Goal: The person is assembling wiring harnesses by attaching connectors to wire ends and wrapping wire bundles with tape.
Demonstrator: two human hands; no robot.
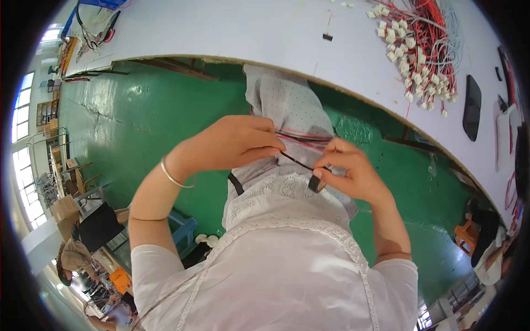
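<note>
Above my lap, a narrow strip of black tape [296, 160] stretches between my two hands. My left hand [243, 140] pinches one end of the strip between thumb and finger. In my right hand [349, 168] is a small roll of black tape [316, 183], gripped by the thumb and fingers, with the strip running off it. Just beyond the strip, a bundle of red, pink and dark wires [303, 137] lies across my light dotted clothing. The wires pass behind both hands, so their ends are hidden.
A white table [232, 27] curves ahead, holding a heap of red and grey wires with white connectors [417, 66], a black phone [472, 107] and a small black piece [327, 37]. A blue stool [184, 229] stands by my left side. Other people sit at both edges.
</note>
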